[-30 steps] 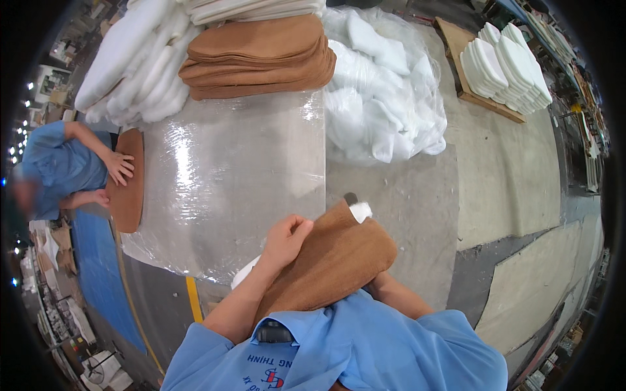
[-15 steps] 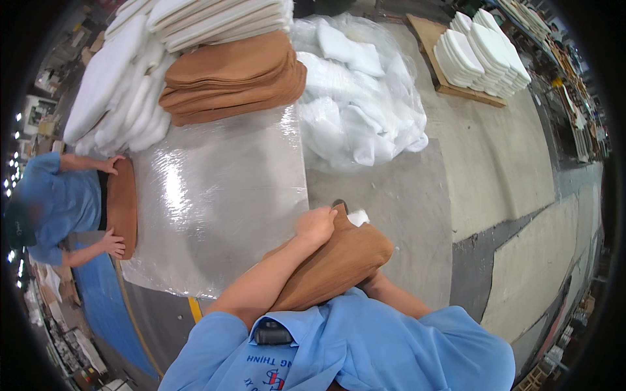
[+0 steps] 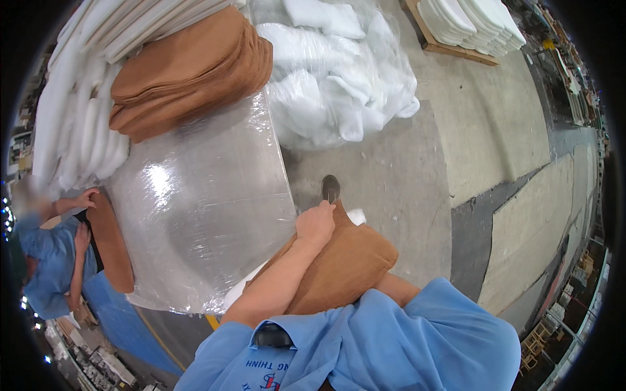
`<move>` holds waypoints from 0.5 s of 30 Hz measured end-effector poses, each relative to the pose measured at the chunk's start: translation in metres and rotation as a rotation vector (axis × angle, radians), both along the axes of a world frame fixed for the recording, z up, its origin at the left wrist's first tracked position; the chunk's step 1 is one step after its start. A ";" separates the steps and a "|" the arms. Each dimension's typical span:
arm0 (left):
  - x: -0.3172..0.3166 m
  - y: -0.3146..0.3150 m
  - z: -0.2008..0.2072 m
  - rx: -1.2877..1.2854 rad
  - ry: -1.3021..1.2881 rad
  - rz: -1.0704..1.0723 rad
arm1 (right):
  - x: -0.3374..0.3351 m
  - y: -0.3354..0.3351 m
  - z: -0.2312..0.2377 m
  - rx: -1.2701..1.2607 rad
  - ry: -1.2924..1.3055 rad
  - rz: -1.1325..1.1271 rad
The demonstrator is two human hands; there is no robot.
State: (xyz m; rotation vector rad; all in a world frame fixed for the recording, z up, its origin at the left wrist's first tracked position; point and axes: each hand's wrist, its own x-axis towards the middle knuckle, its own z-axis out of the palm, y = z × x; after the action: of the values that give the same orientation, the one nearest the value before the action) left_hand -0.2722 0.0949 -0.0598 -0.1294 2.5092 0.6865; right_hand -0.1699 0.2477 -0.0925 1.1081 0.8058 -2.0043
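Left hand pinches the pointed corner of a brown fabric cover, its fingers closed on the edge. Behind that cover, the right forearm disappears, so the right hand is hidden and its grip cannot be told. The cover lies in front of the person's chest, slanting up toward the right, beside the near right corner of a plastic-wrapped surface. White padding shows next to the pinched corner, and a dark shoe is visible just beyond it on the floor. At the surface's far end sits a stack of brown covers, with white pads to its left and a clear plastic bag of white pieces to its right. Along the left edge, a co-worker's hand touches another brown piece.
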 end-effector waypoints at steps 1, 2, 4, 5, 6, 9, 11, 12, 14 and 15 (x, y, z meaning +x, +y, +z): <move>-0.002 -0.002 0.003 -0.007 -0.020 -0.014 | -0.001 -0.001 -0.001 -0.006 0.014 -0.002; -0.002 -0.008 0.006 0.060 -0.006 -0.018 | -0.001 -0.001 -0.001 -0.009 0.020 -0.004; -0.005 -0.023 0.009 0.200 0.019 -0.062 | -0.005 -0.004 0.001 -0.011 0.043 -0.036; -0.006 -0.023 0.018 0.194 0.006 -0.092 | -0.005 -0.004 0.000 -0.014 0.048 -0.048; -0.005 -0.023 0.029 0.188 -0.007 -0.125 | -0.006 -0.006 -0.002 -0.016 0.052 -0.065; -0.007 -0.015 0.032 0.113 -0.050 -0.174 | 0.000 -0.012 -0.002 -0.025 0.052 -0.089; -0.009 -0.009 0.028 0.089 -0.041 -0.175 | 0.006 -0.015 -0.002 -0.023 0.046 -0.112; -0.007 -0.007 0.025 0.101 -0.018 -0.157 | 0.007 -0.015 -0.002 -0.019 0.043 -0.120; -0.004 -0.006 0.016 0.121 0.011 -0.129 | 0.011 -0.016 -0.006 -0.011 0.025 -0.137; -0.004 -0.005 0.012 0.130 0.027 -0.115 | 0.013 -0.016 -0.008 0.000 0.018 -0.147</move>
State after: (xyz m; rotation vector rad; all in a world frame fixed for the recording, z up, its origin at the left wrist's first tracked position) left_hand -0.2757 0.0902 -0.0480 0.0703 2.4671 0.8055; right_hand -0.1573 0.2318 -0.1002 1.1806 0.7526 -2.1385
